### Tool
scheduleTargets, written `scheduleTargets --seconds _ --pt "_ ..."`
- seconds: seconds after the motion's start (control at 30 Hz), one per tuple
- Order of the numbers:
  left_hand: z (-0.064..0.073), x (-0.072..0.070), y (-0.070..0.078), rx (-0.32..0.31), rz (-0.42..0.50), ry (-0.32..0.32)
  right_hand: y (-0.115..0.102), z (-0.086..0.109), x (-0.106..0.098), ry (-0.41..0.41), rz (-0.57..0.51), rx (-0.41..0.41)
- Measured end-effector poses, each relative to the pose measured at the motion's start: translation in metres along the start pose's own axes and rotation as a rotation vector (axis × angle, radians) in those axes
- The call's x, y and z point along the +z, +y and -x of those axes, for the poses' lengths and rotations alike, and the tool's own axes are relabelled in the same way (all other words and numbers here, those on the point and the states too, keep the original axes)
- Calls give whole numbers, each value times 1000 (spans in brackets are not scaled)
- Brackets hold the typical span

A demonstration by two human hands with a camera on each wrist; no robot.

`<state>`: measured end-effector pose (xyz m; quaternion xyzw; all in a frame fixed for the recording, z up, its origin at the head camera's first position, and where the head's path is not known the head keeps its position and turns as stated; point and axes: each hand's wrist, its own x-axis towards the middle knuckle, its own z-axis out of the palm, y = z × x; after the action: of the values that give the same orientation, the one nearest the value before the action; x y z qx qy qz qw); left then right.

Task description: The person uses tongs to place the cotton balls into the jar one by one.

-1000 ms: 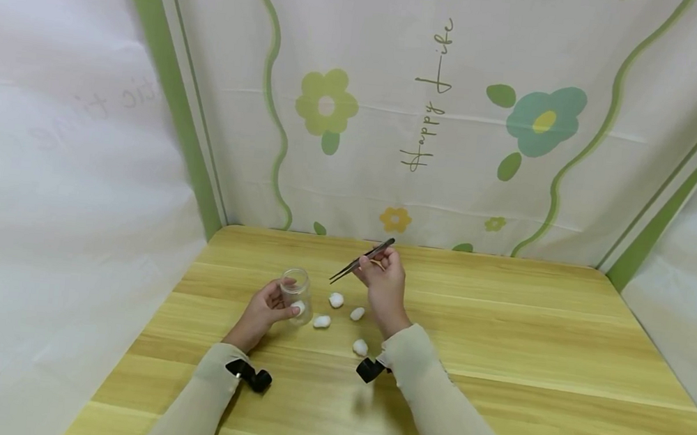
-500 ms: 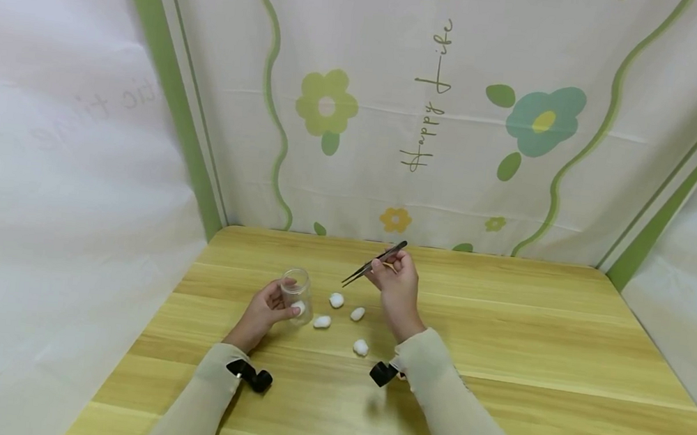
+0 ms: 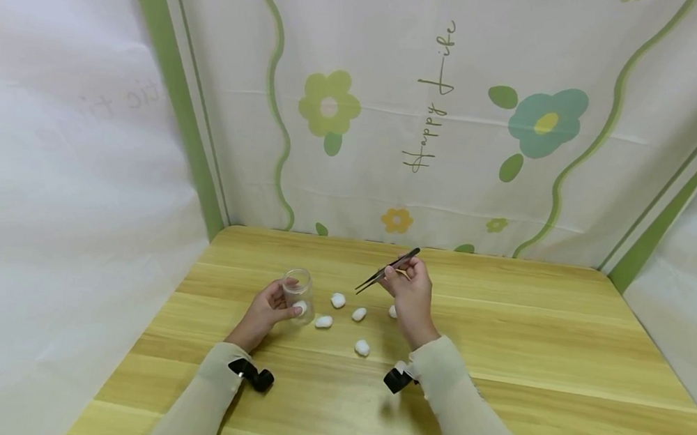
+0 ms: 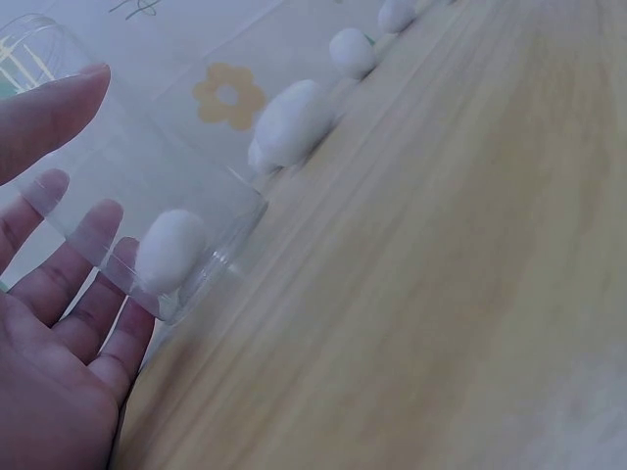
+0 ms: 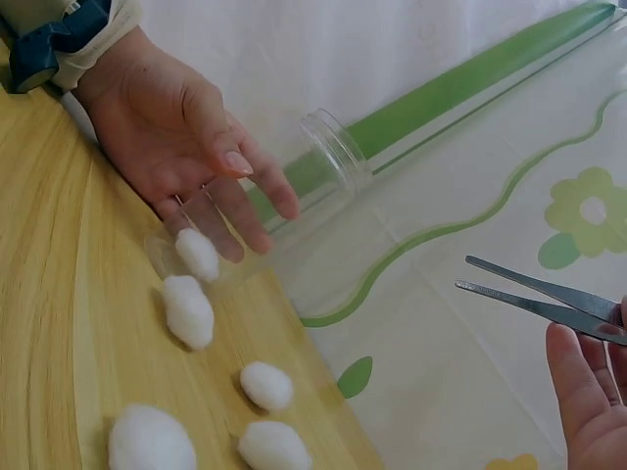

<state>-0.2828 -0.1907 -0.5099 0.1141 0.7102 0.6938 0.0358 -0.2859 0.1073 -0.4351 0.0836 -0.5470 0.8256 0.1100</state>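
A clear open-topped jar stands upright on the table, with my left hand curled round its side. One white cotton ball lies at the jar's bottom. My right hand pinches dark metal tweezers above the table, to the right of the jar. Their tips are apart with nothing between them, as the right wrist view shows. Several cotton balls lie loose between the hands, among them one beside the jar and one nearer my body. Another cotton ball is partly hidden by my right hand.
The wood-grain table ends at a back edge below a white curtain printed with flowers. White side curtains flank it. Small black cameras sit on both wrists.
My right hand has moved right with the tweezers, away from the jar. A cotton ball formerly hidden behind that hand now partly shows. My left hand and the jar have stayed in place.
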Motion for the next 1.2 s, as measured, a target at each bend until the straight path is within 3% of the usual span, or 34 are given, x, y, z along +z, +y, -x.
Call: scheduleTargets --seconds 0.53,0.8,1.2 --pt "0 1 -2 8 16 -2 0 -1 -27 3 15 -11" --pt "0 0 -1 4 7 1 2 0 -41 31 50 26" --pt "0 0 0 9 13 -9 1 1 -59 2 109 47"
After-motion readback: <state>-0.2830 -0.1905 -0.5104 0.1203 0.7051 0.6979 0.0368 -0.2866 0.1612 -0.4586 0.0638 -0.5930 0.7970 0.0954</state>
